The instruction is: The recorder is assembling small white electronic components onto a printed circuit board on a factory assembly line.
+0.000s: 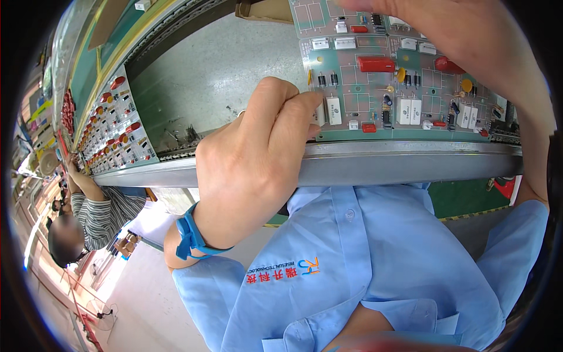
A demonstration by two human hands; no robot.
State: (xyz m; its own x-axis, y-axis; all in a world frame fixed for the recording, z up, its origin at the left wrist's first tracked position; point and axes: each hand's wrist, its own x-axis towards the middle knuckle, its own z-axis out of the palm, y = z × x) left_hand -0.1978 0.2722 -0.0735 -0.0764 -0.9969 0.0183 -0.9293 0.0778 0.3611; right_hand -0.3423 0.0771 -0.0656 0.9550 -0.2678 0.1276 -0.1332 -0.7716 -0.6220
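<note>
A green circuit board panel lies on the conveyor, fitted with red, yellow, black and white parts. At its near left corner my left hand, with a blue strap on the wrist, pinches a white block resistor between thumb and fingertips. Right beside it stands another white block resistor. My right arm reaches over the panel's right side. The right hand is at the panel's far edge; most of its fingers are cut off by the upper edge of the view.
A metal rail runs along the conveyor's near side, between my body and the panel. Further left on the line lies another populated circuit board. Beyond it a person in a striped sleeve works at the line. A brown box sits at the far side.
</note>
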